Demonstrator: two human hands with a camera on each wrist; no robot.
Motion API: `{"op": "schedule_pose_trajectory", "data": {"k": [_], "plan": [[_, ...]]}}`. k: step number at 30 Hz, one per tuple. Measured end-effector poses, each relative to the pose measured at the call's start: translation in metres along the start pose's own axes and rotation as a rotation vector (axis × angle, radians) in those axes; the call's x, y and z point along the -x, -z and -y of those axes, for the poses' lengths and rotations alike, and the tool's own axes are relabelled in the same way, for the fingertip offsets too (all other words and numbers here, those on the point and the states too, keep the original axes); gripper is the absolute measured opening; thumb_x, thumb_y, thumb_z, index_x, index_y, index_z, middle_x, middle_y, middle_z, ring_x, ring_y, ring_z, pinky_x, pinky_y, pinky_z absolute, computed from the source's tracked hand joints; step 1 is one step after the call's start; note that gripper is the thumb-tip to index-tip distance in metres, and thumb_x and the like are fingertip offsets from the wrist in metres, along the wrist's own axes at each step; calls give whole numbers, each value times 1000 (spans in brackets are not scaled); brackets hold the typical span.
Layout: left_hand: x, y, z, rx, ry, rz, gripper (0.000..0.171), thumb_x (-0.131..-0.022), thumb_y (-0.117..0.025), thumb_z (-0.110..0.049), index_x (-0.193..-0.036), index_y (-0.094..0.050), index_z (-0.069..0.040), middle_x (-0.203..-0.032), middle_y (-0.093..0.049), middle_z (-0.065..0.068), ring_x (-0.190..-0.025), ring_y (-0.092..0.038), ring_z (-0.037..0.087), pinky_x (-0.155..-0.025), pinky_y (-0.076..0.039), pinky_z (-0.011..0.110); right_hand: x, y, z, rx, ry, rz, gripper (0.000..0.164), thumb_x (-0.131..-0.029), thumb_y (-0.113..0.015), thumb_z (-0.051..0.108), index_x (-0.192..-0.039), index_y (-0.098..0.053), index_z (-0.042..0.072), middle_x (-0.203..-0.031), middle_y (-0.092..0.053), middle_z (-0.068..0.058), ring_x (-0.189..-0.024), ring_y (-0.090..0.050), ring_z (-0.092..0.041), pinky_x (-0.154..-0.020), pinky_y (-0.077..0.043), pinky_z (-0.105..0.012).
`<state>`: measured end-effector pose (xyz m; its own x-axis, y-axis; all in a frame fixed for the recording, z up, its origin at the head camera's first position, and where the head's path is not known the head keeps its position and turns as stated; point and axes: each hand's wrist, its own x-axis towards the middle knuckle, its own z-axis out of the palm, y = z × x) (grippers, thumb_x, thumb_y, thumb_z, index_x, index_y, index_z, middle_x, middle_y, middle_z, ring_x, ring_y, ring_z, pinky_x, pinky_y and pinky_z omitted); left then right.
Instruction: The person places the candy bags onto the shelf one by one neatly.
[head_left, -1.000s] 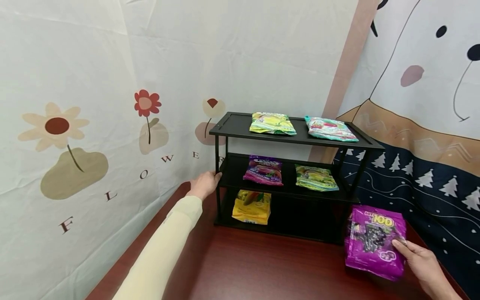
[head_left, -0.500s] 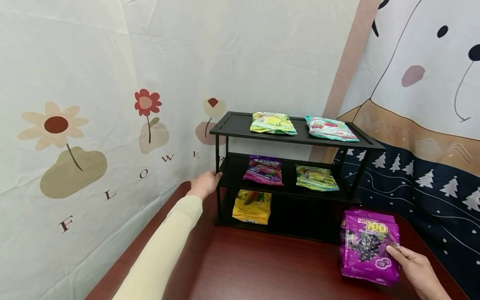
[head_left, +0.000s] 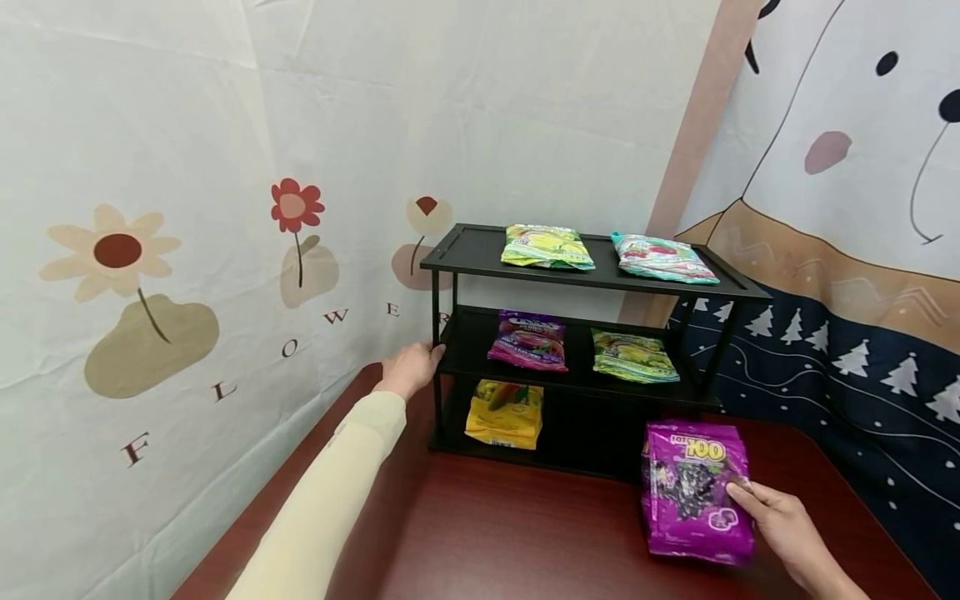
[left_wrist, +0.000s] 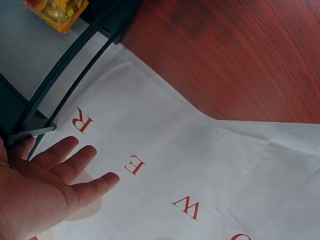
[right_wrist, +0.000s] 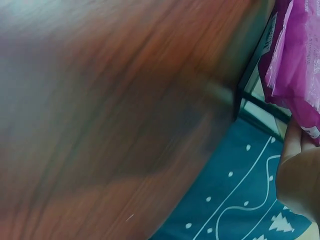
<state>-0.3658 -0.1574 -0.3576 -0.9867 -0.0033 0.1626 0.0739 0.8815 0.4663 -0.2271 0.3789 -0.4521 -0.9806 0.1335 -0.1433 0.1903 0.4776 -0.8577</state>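
My right hand (head_left: 780,521) pinches the right edge of a purple candy bag (head_left: 697,492), printed "LOT 100" with dark grapes. It is upright before the rack's lower right; another purple layer shows behind its left edge. In the right wrist view only part of the bag (right_wrist: 300,60) shows, with the hand (right_wrist: 300,175) below it. My left hand (head_left: 408,369) holds the left side of a black three-tier rack (head_left: 585,383) at the middle shelf. The left wrist view has that hand (left_wrist: 55,185) with thumb and forefinger at the frame, other fingers spread.
Yellow-green (head_left: 546,247) and teal-edged (head_left: 663,258) bags lie on the top shelf. The middle shelf holds purple (head_left: 528,340) and green (head_left: 633,356) bags. A yellow bag (head_left: 506,414) stands bottom left. Printed cloth walls (head_left: 187,125) border the reddish-brown table (head_left: 525,525).
My right hand has carried the purple candy bag leftward, from beside the rack's right end to in front of its lower right. The left hand stays in place on the rack.
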Motion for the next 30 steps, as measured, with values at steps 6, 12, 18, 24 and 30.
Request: {"op": "schedule_pose_trajectory", "data": {"k": [6,12,18,24,30], "plan": [[2,2,-2,3,0,5,46,-108,-37,-40,-123,-66,-7,-117,-67,16,-116,-57,41,-103,-29,71,-6,-17,10,7,43,7,76,-99,-55,51,-145,-40,-8,-140,-49,-30,-97,-58,-4,-76,-54,-26],[0,1,-1,0,12,9,47,-108,-37,-40,-125,-65,-7,-118,-66,17,-117,-57,42,-103,-29,70,-11,-37,20,-30,90,17,68,-102,-54,43,-144,-43,-9,-134,-57,-25,-98,-57,-1,-79,-52,-22],[-1,-1,-1,-6,18,6,46,-108,-36,-41,-117,-67,-7,-110,-68,15,-114,-58,41,-103,-30,69,-19,-55,31,-12,141,5,60,-105,-49,36,-143,-44,-10,-137,-54,-26,-122,-53,-24,-89,-46,-21],[1,0,-2,-1,15,9,46,-108,-37,-40,-121,-67,-8,-115,-67,15,-117,-57,42,-104,-27,71,-32,-70,38,-59,176,41,56,-109,-41,26,-146,-34,-15,-143,-43,-33,-130,-44,-39,-102,-45,-40],[1,0,-3,7,12,0,45,-108,-38,-41,-119,-67,-8,-112,-68,14,-116,-57,41,-104,-26,71,-50,-80,44,-68,172,35,57,-109,-39,23,-147,-27,-17,-148,-32,-37,-137,-35,-46,-111,-32,-54]]}}
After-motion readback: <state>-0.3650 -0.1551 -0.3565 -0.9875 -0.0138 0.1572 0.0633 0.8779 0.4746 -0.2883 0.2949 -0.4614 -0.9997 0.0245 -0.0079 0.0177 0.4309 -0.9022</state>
